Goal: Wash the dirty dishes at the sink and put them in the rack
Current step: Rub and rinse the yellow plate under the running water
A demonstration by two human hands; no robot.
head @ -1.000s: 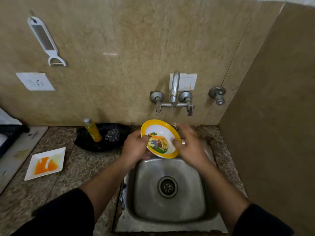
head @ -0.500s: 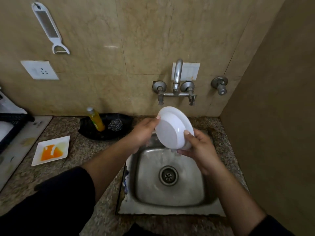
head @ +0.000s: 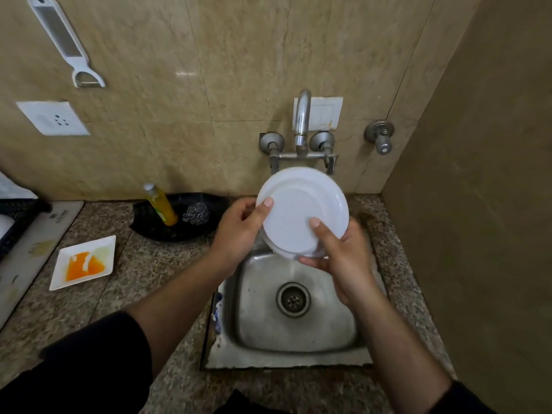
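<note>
I hold a round plate (head: 301,210) over the back of the steel sink (head: 298,321), just below the tap (head: 301,121), its white underside turned toward me. My left hand (head: 239,231) grips its left rim, thumb on the underside. My right hand (head: 340,258) grips its lower right rim, thumb pressed on the white base. A square white dish (head: 83,261) smeared with orange residue lies on the counter to the left. At the far left edge shows part of a black rack (head: 15,213).
A black tray (head: 179,219) behind the counter holds a yellow soap bottle (head: 159,204) and a steel scrubber (head: 195,213). A brown wall (head: 478,204) closes in the right side. A white peeler (head: 64,43) hangs on the tiled wall above a socket (head: 53,118).
The plate was turned over from its yellow picture side to its white underside. It now faces me more squarely, and my right thumb has moved onto the base.
</note>
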